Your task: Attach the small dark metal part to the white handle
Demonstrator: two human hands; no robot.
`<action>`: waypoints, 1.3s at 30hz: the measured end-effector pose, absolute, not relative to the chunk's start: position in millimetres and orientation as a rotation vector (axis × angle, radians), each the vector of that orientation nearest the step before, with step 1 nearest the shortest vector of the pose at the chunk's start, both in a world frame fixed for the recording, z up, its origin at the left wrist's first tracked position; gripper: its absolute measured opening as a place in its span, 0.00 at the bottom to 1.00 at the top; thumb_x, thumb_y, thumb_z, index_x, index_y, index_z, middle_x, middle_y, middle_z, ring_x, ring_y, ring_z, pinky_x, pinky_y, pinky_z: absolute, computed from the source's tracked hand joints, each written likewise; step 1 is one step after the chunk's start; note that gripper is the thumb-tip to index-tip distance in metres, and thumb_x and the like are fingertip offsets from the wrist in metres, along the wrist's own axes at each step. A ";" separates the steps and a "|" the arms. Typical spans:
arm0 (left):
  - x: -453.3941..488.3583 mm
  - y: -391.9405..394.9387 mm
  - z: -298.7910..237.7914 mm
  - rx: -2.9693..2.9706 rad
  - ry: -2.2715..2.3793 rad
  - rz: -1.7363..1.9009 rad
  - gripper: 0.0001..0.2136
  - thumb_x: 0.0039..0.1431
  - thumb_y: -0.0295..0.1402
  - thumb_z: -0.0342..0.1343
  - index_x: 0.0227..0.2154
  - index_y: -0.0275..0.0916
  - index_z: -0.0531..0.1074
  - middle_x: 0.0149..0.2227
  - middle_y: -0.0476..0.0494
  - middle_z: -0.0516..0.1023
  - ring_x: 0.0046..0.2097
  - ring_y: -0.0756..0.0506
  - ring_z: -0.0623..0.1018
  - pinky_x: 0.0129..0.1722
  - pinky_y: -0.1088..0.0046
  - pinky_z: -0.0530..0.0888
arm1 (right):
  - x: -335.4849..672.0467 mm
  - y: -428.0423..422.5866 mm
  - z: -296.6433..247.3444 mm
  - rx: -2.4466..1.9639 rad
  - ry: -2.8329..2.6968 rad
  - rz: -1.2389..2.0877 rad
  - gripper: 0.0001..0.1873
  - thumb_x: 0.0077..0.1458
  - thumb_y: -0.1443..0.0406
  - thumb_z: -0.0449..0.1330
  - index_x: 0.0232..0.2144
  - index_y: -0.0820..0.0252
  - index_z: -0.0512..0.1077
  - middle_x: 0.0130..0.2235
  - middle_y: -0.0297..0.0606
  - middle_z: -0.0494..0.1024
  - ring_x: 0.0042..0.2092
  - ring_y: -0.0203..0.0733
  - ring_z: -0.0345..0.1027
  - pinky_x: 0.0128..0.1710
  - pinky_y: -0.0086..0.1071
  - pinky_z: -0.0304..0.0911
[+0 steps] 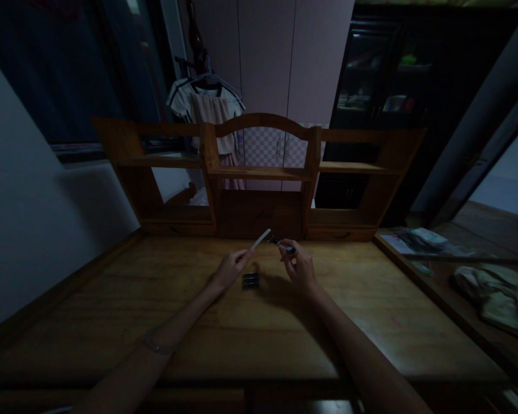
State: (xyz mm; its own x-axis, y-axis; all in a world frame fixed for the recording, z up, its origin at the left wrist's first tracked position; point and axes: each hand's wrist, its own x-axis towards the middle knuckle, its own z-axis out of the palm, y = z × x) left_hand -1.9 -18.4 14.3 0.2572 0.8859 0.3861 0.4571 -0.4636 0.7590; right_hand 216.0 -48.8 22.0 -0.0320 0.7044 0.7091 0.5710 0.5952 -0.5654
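My left hand (233, 268) is closed round the lower end of a slim, pale, flat stick (261, 238), whose free end slants up and to the right. Its exact kind is too dim to tell. Between the fingertips of my right hand (300, 265) is a razor (287, 248) with a dark handle; its small head points left, close to the stick but apart from it. Below and between both hands, a small black pack of what look like razor cartridges (250, 280) lies on the wooden desk (190, 345).
A wooden shelf unit (259, 172) with small drawers stands along the desk's back edge. To the right, past a raised rim, are a plastic-wrapped item (429, 237) and a crumpled pale cloth (501, 296). A white wall (47, 230) borders the left side.
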 end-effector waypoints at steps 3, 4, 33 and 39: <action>-1.2 -17.7 12.8 2.066 1.197 1.077 0.23 0.61 0.49 0.44 0.32 0.34 0.76 0.29 0.46 0.75 0.32 0.46 0.71 0.32 0.75 0.65 | 215.9 -48.6 22.0 -1.065 -1.703 0.147 0.15 0.64 0.57 0.49 0.44 0.59 0.68 0.39 0.41 0.75 0.30 0.36 0.70 0.26 0.26 0.63; -1.3 -16.9 12.2 2.069 1.202 1.067 0.23 0.60 0.49 0.44 0.33 0.34 0.76 0.30 0.46 0.77 0.33 0.45 0.72 0.33 0.74 0.66 | 215.7 -48.7 22.2 -1.064 -1.703 0.146 0.15 0.64 0.57 0.48 0.44 0.59 0.68 0.39 0.41 0.75 0.30 0.36 0.70 0.26 0.26 0.63; -4.8 -12.8 10.0 2.128 1.421 1.043 0.25 0.60 0.50 0.44 0.39 0.36 0.78 0.34 0.44 0.80 0.34 0.43 0.76 0.32 0.75 0.66 | 216.0 -49.0 21.8 -1.053 -1.685 0.167 0.14 0.64 0.58 0.49 0.45 0.59 0.68 0.40 0.42 0.75 0.31 0.36 0.70 0.26 0.25 0.63; -4.6 -12.8 9.3 2.150 1.401 1.037 0.23 0.60 0.50 0.45 0.40 0.38 0.78 0.37 0.44 0.81 0.37 0.42 0.77 0.34 0.74 0.67 | 216.2 -48.9 22.3 -1.042 -1.685 0.152 0.14 0.64 0.58 0.49 0.44 0.59 0.67 0.40 0.41 0.75 0.31 0.36 0.70 0.29 0.26 0.63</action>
State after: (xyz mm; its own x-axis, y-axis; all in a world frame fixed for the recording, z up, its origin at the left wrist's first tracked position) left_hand -4.6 -12.8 9.3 0.2342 0.8961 0.3769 0.6226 -0.4361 0.6498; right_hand 216.2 -48.9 22.3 -0.0178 0.6944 0.7194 0.5541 0.6058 -0.5710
